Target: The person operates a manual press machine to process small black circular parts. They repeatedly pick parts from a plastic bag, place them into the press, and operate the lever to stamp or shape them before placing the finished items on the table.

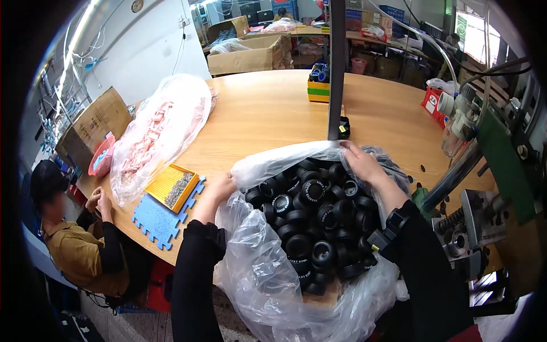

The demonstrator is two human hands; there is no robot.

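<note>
In front of me a large clear plastic bag [250, 259] lies wide at the mouth on the table. Inside it is a heap of small black toy wheels [313, 191], some with white lettering on the sidewalls. My left hand [221, 187] is closed on the bag's rolled rim at the left. At the far right of the mouth, my right hand [366, 165] pinches the same rim between thumb and fingers. The rim is stretched between both hands, along the far side of the wheels. The bottom of the bag is hidden under the heap.
A yellow tray [191, 194] of small metal pins stands on a blue foam mat [155, 221] at the left. Beyond lies a bag of pink parts [165, 122]. A metal post [337, 74] rises behind the bag; a machine [470, 225] stands right. A co-worker [85, 245] sits left.
</note>
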